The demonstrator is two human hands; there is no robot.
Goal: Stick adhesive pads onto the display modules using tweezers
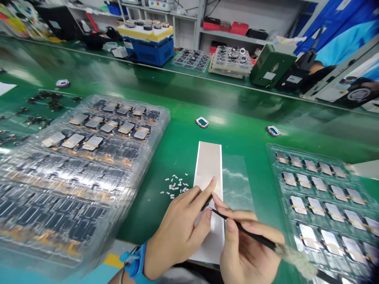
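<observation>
Head view looks down over a long green worktop (189, 144), with shelves (227, 33) at the far side behind it. A blue machine (149, 49) and a green case (272, 65) stand on the far part of the worktop. Two big clear trays lie nearer: the left tray (89, 134) is stacked and full of dark flat parts with pale labels, and the right tray (319, 205) holds rows of similar parts with white faces.

Between these trays lies a pale strip (209, 169) flat on the worktop. Its long axis runs from near the person to the far side, leaning only a little. A clear film (237, 185) lies just beside its right edge, and small white pieces (176, 185) are scattered just beside its left edge.

The right hand (248, 248) is closed on a slim black tool (245, 230), held like a pen, and a fuzzy grey wrap (296, 258) covers its rear part. This tool points up and to the left, and its tip comes over the strip. The left hand (174, 232), with a blue strap (136, 262) at the wrist, is half closed above the strip, and its fingers (204, 189) meet near the tool tip. I cannot tell if they grip something there.
</observation>
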